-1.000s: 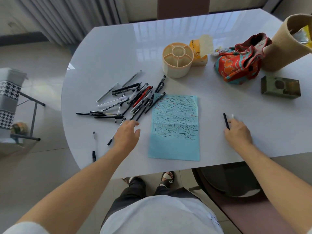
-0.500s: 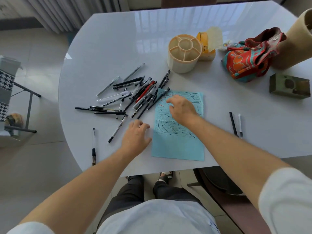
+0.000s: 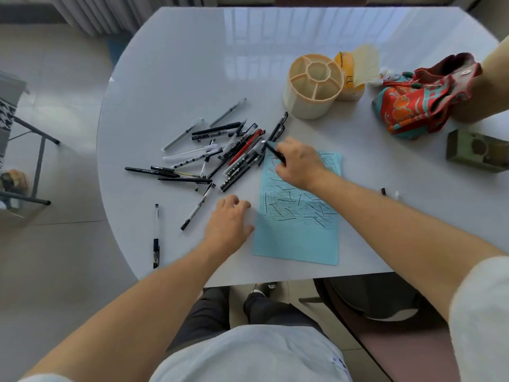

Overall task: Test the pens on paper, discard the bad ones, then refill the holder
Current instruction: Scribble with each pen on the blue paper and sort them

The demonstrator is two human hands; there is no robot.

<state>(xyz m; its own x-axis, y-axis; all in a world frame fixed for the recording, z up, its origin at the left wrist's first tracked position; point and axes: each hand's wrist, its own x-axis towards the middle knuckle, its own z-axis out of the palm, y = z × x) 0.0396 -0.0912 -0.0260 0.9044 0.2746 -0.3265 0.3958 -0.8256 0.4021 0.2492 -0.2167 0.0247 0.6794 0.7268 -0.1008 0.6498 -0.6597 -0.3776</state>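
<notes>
Two hands: both over the table (image 3: 192,64), at either side of the paper's upper half
Right hand (image 3: 301,164): fingers curled, pinching a black pen (image 3: 275,153) at the top left corner of the paper; lying over the sheet's upper part
Black pen: slanted, one end up-left toward the pile, other end under the fingers; whether lifted or touching the sheet, cannot tell
Left hand (image 3: 230,224): palm down, fingers loosely bent and slightly spread; resting on the table just left of the paper, holding nothing
Paper (image 3: 298,235): light blue, flat near the front edge; upper two thirds covered with short dark strokes, a few red ones near the top
Pile (image 3: 220,155): many pens, mostly black, one red, criss-crossed left of the paper
Stray pens: one (image 3: 156,235) alone near the left front edge; one (image 3: 197,206) slanted between pile and left hand
Set-aside pens (image 3: 383,191): two ends showing beyond the right forearm, right of the paper
Holder (image 3: 314,86): cream, round, divided into compartments; upright behind the paper, nothing in it
Far right: red patterned cloth (image 3: 413,106); olive box (image 3: 476,153)
</notes>
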